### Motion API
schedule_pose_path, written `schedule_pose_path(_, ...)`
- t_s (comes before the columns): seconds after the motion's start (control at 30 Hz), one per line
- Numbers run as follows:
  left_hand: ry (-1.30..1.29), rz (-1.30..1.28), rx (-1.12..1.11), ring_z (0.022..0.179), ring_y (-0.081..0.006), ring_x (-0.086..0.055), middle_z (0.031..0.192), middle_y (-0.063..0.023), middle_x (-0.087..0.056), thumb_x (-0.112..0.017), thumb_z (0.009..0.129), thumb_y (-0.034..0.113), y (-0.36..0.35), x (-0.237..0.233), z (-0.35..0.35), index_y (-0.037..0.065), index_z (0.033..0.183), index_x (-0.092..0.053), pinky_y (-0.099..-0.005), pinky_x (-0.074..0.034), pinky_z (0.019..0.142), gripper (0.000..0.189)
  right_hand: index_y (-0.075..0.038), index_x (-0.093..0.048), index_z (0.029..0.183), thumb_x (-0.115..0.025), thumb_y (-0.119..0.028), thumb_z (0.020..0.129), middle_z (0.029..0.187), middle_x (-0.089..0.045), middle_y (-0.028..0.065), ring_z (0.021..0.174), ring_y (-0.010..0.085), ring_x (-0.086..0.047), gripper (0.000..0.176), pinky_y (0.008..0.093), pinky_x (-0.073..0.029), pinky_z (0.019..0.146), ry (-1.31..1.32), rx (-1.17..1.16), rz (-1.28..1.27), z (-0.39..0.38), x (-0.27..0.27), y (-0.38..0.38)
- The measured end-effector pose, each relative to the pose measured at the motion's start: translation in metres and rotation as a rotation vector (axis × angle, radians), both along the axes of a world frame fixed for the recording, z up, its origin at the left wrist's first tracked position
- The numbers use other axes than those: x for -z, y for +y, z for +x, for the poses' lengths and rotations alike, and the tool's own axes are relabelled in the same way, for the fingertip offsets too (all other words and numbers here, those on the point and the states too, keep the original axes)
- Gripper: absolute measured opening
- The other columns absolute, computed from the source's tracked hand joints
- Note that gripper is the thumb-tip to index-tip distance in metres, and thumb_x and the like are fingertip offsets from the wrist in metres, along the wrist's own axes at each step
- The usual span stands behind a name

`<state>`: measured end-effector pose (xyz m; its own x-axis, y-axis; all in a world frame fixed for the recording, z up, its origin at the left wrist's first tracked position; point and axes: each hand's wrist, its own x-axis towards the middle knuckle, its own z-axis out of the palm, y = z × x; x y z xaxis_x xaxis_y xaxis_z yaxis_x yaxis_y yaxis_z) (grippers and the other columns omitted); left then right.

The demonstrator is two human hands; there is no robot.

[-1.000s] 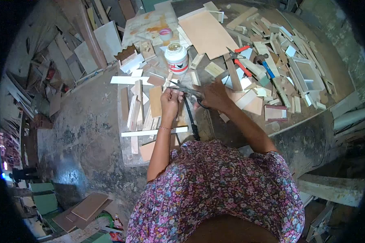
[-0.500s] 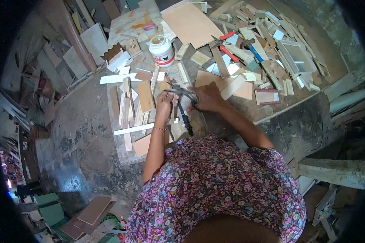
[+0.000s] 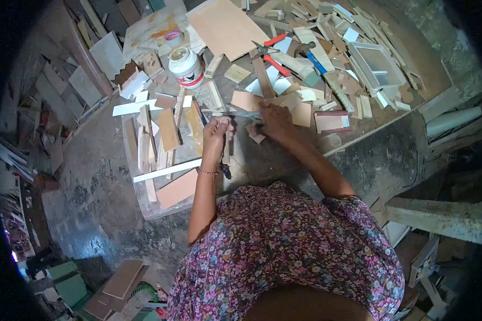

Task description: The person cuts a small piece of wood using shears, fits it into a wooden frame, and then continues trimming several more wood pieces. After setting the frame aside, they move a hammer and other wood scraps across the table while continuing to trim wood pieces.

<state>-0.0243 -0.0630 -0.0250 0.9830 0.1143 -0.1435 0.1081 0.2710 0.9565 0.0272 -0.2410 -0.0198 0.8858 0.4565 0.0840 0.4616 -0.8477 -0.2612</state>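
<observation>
My right hand (image 3: 277, 124) is closed on a pair of scissors (image 3: 245, 113), whose pale blades point left toward my other hand. My left hand (image 3: 217, 135) is raised over the worktable with fingers pinched together at the blade tips. A small pale piece seems to be between those fingers, too small to name. Below the left hand lies a dark-handled tool (image 3: 226, 172), partly hidden by the hand. A small brown scrap (image 3: 255, 134) lies just under the right hand.
A white glue tub (image 3: 186, 69) stands open beyond my hands. Red-handled pliers (image 3: 270, 53) and a blue-handled hammer (image 3: 317, 61) lie among wood offcuts. A small framed box (image 3: 377, 67) sits at the right, a large tan board (image 3: 227, 27) behind.
The view has shifted, so the table things appear further left. The scissors have turned to point level to the left, and my right hand has moved slightly away from the left hand.
</observation>
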Motion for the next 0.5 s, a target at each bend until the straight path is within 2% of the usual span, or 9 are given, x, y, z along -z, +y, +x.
schedule_pose_path(0.03, -0.009, 0.041, 0.002, 0.055, -0.0094, -0.047, 0.068, -0.0044, -0.054, -0.047, 0.087, 0.013, -0.007, 0.000, 0.000, -0.001, 0.086, -0.053, -0.0212, -0.039, 0.051, 0.015, -0.003, -0.051, 0.102, -0.069, -0.029, 0.062, 0.083, -0.058, 0.0147, 0.081, 0.0304, -0.058, 0.050, 0.0409, -0.044, 0.070, 0.057, -0.021, -0.033, 0.009, 0.001, -0.013)
schedule_pose_path(0.07, -0.036, 0.028, 0.041, 0.058, -0.0088, -0.048, 0.072, -0.0038, -0.055, -0.048, 0.087, 0.014, -0.014, 0.003, 0.000, 0.000, 0.092, -0.052, -0.0208, -0.039, 0.053, 0.015, -0.001, -0.049, 0.101, -0.070, -0.032, 0.062, 0.087, -0.058, 0.0150, 0.083, 0.0294, -0.058, 0.054, 0.0411, -0.044, 0.070, 0.116, -0.041, -0.066, 0.015, 0.002, -0.022)
schedule_pose_path(0.17, -0.074, -0.010, 0.047, 0.060, -0.0093, -0.048, 0.071, -0.0046, -0.055, -0.048, 0.087, 0.011, -0.048, -0.005, 0.000, -0.001, 0.087, -0.053, -0.0215, -0.039, 0.056, 0.013, 0.003, -0.052, 0.094, -0.067, -0.022, 0.064, 0.080, -0.058, 0.0179, 0.080, 0.0318, -0.058, 0.042, 0.0409, -0.045, 0.071, 0.014, -0.080, 0.082, 0.025, 0.002, -0.043)
schedule_pose_path(0.27, -0.030, -0.114, 0.060, 0.063, -0.0097, -0.049, 0.076, -0.0046, -0.057, -0.048, 0.087, 0.010, -0.082, 0.005, 0.003, -0.001, 0.090, -0.053, -0.0210, -0.040, 0.061, 0.012, 0.000, -0.055, 0.093, -0.056, -0.009, 0.067, 0.084, -0.058, 0.0212, 0.081, 0.0338, -0.058, 0.027, 0.0420, -0.044, 0.073, 0.328, -0.092, 0.058, 0.040, -0.007, -0.053)
schedule_pose_path(0.37, -0.050, -0.066, 0.033, 0.071, -0.0108, -0.054, 0.083, -0.0064, -0.059, -0.048, 0.087, 0.009, -0.109, 0.011, 0.002, -0.001, 0.094, -0.052, -0.0223, -0.043, 0.065, 0.012, -0.001, -0.059, 0.089, -0.049, -0.006, 0.068, 0.085, -0.060, 0.0197, 0.081, 0.0315, -0.059, 0.023, 0.0413, -0.045, 0.071, 0.106, -0.277, 0.085, 0.048, -0.014, -0.076)
schedule_pose_path(0.4, -0.051, -0.070, 0.012, 0.074, -0.0112, -0.055, 0.084, -0.0070, -0.059, -0.048, 0.087, 0.008, -0.118, 0.006, 0.001, -0.001, 0.095, -0.052, -0.0229, -0.044, 0.066, 0.012, -0.004, -0.062, 0.089, -0.050, -0.008, 0.068, 0.083, -0.061, 0.0168, 0.080, 0.0298, -0.060, 0.024, 0.0401, -0.046, 0.071, 0.082, -0.184, 0.162, 0.045, -0.020, -0.082)
schedule_pose_path(0.5, -0.073, -0.061, -0.022, 0.079, -0.0128, -0.057, 0.086, -0.0085, -0.060, -0.048, 0.087, 0.009, -0.136, -0.002, 0.003, 0.000, 0.096, -0.052, -0.0242, -0.045, 0.070, 0.013, -0.004, -0.061, 0.087, -0.057, -0.006, 0.062, 0.078, -0.060, 0.0172, 0.077, 0.0297, -0.059, 0.025, 0.0406, -0.046, 0.069, 0.004, -0.197, 0.306, 0.044, -0.017, -0.115)
